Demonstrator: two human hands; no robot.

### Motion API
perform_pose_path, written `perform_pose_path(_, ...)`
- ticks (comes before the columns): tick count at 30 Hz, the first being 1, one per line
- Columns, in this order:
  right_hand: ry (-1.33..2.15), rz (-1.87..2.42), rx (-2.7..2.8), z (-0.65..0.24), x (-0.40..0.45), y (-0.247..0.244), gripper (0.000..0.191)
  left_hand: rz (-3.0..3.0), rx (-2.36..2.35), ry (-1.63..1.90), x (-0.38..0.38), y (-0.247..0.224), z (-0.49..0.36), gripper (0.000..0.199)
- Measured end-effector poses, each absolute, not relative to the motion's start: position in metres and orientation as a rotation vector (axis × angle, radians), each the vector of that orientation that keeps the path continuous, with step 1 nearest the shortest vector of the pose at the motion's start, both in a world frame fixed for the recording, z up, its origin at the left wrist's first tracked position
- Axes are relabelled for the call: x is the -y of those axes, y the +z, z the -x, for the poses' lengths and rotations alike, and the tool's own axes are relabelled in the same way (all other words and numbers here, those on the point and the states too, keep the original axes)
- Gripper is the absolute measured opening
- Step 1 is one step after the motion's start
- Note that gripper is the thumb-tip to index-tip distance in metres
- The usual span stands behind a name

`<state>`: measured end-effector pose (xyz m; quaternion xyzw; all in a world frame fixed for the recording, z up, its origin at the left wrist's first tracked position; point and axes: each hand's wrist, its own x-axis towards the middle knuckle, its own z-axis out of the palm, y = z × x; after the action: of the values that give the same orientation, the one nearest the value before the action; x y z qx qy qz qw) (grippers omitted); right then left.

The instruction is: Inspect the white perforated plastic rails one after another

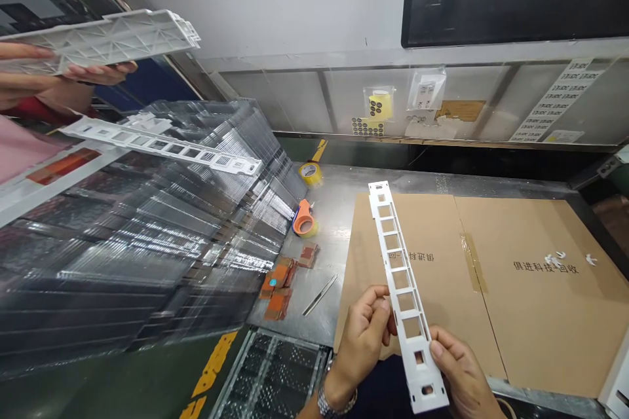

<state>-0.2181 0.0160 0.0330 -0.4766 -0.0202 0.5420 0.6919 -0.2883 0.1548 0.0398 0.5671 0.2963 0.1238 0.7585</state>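
A long white slotted plastic frame (pixel 405 301), with a row of rectangular openings, slants upward over the cardboard. My right hand (pixel 459 366) pinches its right edge near the lower end, thumb on top. At the frame's left edge, my left hand (pixel 366 334) is closed, its curled fingers against the edge and partly hidden behind it. Beneath lies a flattened cardboard sheet (pixel 555 340) with printed characters and a strip of tape. Small white plastic scraps (pixel 555 260) rest on the cardboard's right half.
Another person's hands (pixel 103 71) hold a ribbed white part (pixel 122 42) at upper left. A similar slotted strip (pixel 171 146) lies on a plastic-wrapped stack (pixel 196 229). Tape roll (pixel 310 173), orange tape dispenser (pixel 305 218), orange-brown packets (pixel 280 278) and a slim metal tool (pixel 320 294) sit left of the cardboard.
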Motion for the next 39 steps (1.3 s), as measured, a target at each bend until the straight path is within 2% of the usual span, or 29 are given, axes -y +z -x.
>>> perform_pose_path(12, 1.202, 1.113, 0.074, 0.221, -0.013, 0.029, 0.035, -1.174, -0.595, 0.291, -0.151, 0.035, 0.287, 0.027)
perform_pose_path(26, 1.207, 1.038, 0.008, 0.222, -0.013, 0.030, 0.033, -1.157, -0.463, 0.240, -0.149, 0.040, 0.292, 0.037)
perform_pose_path(39, 1.185, 1.065, 0.035, 0.225, -0.011, 0.027, 0.032, -1.081, -0.496, 0.263, -0.142, 0.039, 0.293, 0.029)
